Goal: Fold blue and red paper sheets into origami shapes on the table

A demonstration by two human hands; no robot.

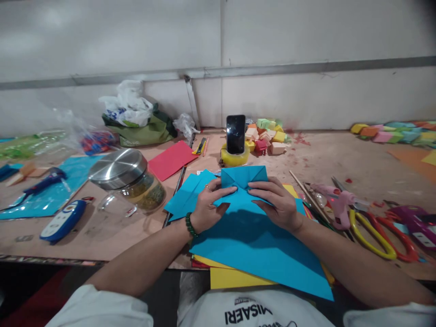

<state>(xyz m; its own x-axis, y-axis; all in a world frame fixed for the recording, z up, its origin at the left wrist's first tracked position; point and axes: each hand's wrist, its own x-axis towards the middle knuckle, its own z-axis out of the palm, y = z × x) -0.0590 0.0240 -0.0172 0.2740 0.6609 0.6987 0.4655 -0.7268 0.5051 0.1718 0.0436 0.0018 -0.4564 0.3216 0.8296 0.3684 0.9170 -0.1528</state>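
Yellow sheets (pixel 235 278) underlie blue paper (pixel 252 236) at table centre; left hand (pixel 207 206) and right hand (pixel 277 204) press fingertips flat on its 12 o'clock fold (pixel 243 178), likely creasing it.

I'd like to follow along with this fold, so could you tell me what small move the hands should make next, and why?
Probably run the fingertips outward along the fold to crease it. Both the left hand and right hand already press the folded blue paper flat on the blue sheet, and its top flaps meet at the middle but look only loosely set.
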